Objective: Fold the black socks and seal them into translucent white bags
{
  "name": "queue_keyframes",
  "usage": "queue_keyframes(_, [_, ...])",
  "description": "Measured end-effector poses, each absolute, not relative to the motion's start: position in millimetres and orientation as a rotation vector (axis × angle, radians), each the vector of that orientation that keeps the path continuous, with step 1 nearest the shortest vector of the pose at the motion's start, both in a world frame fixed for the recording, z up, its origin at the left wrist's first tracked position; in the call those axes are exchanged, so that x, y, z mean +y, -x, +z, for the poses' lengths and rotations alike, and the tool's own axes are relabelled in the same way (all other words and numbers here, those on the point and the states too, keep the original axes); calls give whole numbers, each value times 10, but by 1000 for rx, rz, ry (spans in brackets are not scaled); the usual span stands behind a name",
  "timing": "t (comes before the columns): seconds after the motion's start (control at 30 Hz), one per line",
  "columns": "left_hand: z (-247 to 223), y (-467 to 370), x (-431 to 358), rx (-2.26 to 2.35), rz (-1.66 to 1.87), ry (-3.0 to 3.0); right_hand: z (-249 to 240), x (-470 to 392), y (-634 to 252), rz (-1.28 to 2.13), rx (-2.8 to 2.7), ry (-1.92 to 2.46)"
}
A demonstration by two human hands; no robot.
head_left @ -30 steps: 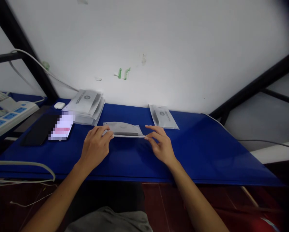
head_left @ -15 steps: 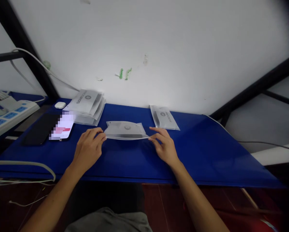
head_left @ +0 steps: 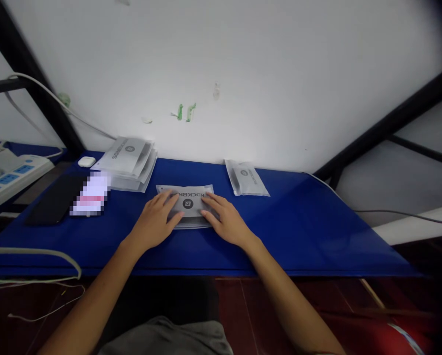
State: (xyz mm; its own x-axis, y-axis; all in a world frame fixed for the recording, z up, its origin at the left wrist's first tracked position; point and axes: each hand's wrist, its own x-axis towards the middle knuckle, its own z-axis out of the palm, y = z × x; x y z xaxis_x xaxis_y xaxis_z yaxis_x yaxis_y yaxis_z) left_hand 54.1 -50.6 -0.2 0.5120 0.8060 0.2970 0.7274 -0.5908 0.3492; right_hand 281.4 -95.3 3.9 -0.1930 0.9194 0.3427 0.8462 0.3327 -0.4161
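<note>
A frosted plastic pouch with dark print [head_left: 191, 203] lies flat on the blue table, between my hands. My left hand [head_left: 155, 221] rests on the pouch's left part, fingers spread over its surface. On the right part lies my right hand [head_left: 226, 219], its fingers apart and stretched over the pouch. Neither hand grips it. Behind and to the left is a stack of similar pouches [head_left: 126, 160]. One more pouch [head_left: 246, 178] lies near the wall, to the right.
The blue table [head_left: 309, 227] meets a white wall at the back. At the left are a black phone [head_left: 52, 199], a phone with a lit screen [head_left: 91, 195], a white earphone case [head_left: 86, 161], a power strip [head_left: 17, 172] and cables. Black metal bars slant at both sides.
My hands have let go of the pouch's near edge and moved inward onto its top. The pouch, tilted up before, now lies flat. The view has shifted slightly.
</note>
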Motion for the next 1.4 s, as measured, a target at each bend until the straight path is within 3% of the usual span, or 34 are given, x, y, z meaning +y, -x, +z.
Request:
queue_keyframes(0.37, [0, -587, -476, 1386, 607, -2612, -83, -904, -2857, 189, -2115, 1569])
queue_keyframes(0.57, [-46, -555, -193, 1778, 671, -2457, -41, -828, -2902, 172, -2046, 1612])
queue_keyframes(1.4, [-122, -560, 21, 1781, 671, -2335, -35, -175, -3061, 246, -1827, 1791])
